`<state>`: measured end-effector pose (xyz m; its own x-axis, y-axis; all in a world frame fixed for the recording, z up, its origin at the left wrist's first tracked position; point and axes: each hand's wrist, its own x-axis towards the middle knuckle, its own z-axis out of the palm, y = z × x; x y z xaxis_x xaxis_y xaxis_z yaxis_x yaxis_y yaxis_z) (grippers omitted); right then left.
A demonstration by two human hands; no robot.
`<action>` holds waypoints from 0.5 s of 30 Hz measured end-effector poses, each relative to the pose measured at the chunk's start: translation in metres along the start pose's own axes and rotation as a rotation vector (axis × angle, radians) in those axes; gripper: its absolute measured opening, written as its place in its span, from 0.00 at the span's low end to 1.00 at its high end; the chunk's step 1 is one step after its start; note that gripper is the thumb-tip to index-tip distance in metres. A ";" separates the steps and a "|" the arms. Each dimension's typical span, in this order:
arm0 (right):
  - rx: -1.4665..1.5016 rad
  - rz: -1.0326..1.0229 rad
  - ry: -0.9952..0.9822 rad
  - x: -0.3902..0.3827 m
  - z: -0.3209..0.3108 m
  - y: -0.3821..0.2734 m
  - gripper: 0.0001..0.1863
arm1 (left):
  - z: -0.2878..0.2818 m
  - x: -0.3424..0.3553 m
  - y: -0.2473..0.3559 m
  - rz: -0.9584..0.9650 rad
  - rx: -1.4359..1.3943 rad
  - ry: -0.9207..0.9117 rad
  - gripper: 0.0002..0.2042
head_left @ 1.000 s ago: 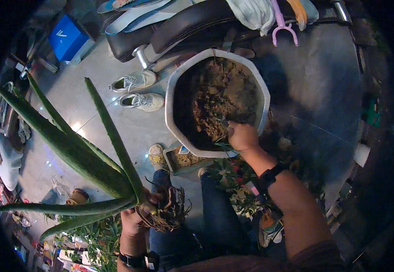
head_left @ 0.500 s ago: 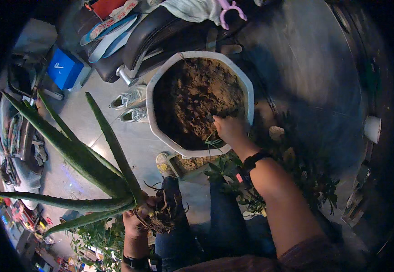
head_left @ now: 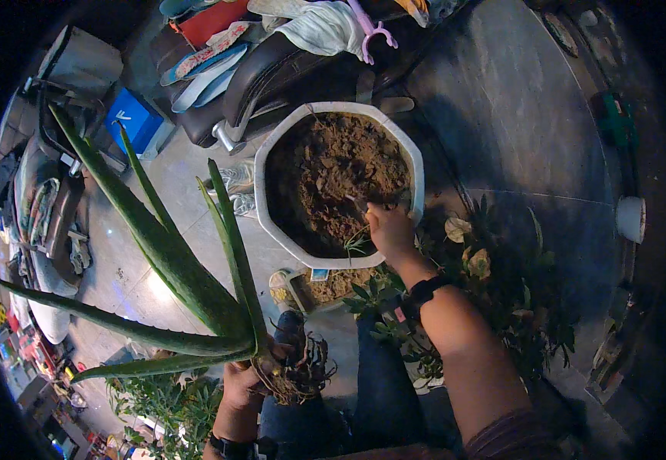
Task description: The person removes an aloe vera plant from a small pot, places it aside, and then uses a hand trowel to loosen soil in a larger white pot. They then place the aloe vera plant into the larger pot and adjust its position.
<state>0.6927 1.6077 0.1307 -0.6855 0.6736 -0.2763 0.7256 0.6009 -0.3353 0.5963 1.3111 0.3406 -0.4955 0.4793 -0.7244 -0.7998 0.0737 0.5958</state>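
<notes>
Big Green Plant (head_left: 195, 291) in One Hand

The left hand (head_left: 241, 385) holds the plant low down, fingers wrapped round it just by the brown roots (head_left: 306, 369). The plant is left of the white pot (head_left: 261, 176). The right hand (head_left: 390, 234) is over the dirt (head_left: 333, 165) in the pot. Its fingers curl round a small tool (head_left: 358, 202), mostly hidden.

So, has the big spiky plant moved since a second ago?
Yes, the spiky plant has shifted right and shows closer to the white pot in this view.
</notes>
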 end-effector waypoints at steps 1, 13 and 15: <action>0.246 0.011 0.064 0.005 -0.006 -0.001 0.14 | 0.000 -0.001 0.000 0.022 -0.020 -0.020 0.18; 1.025 0.615 -0.340 0.012 -0.053 0.012 0.18 | -0.029 0.001 0.012 0.020 -0.047 -0.043 0.20; 0.615 0.401 -0.280 0.007 -0.058 0.001 0.17 | -0.036 0.003 0.013 0.031 -0.049 -0.045 0.20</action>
<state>0.6916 1.6381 0.1807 -0.4270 0.6062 -0.6710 0.8134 -0.0667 -0.5779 0.5724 1.2820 0.3332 -0.5055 0.5200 -0.6885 -0.8001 0.0161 0.5996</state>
